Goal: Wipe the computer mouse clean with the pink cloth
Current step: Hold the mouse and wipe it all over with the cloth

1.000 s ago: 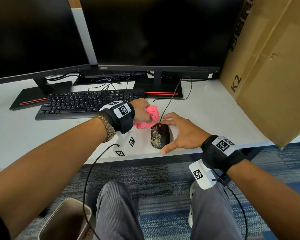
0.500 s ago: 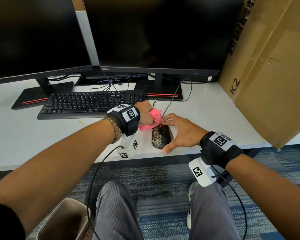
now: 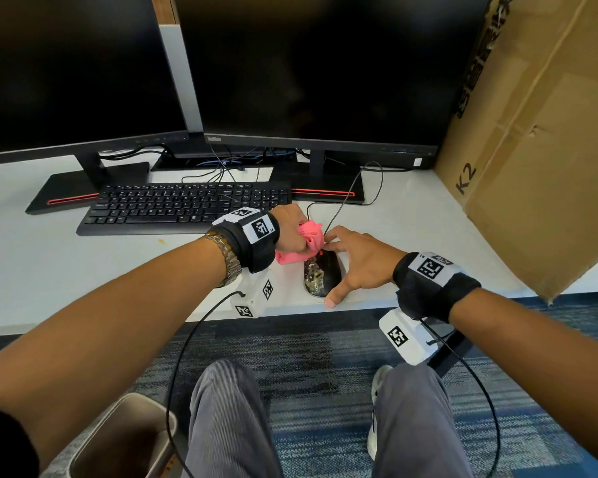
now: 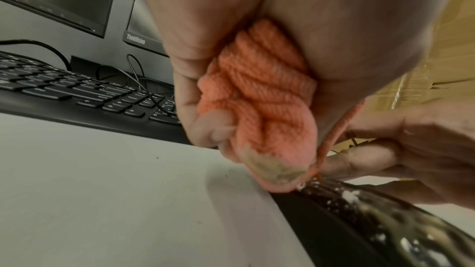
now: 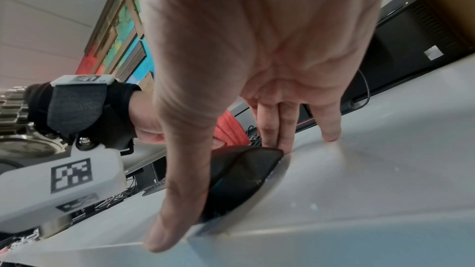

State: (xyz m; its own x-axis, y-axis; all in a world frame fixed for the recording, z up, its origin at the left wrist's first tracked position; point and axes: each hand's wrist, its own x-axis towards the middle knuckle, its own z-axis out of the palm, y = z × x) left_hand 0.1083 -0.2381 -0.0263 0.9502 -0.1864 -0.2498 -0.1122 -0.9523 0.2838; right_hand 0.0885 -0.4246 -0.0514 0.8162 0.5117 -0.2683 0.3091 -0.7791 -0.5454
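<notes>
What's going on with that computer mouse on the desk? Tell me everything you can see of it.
The computer mouse is black, glossy and wired, its cable running back toward the monitors. It lies flat near the front edge of the white desk. Pale crumbly grime speckles its top. The right hand steadies it, thumb at its rear, fingertips at its front. The left hand presses the bunched pink cloth, already soiled, against its front end.

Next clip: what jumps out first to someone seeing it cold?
The bunched pink cloth gripped in the left hand, pressed on the front of the black mouse, which is speckled with pale grime. The right hand braces the mouse near the desk edge.
</notes>
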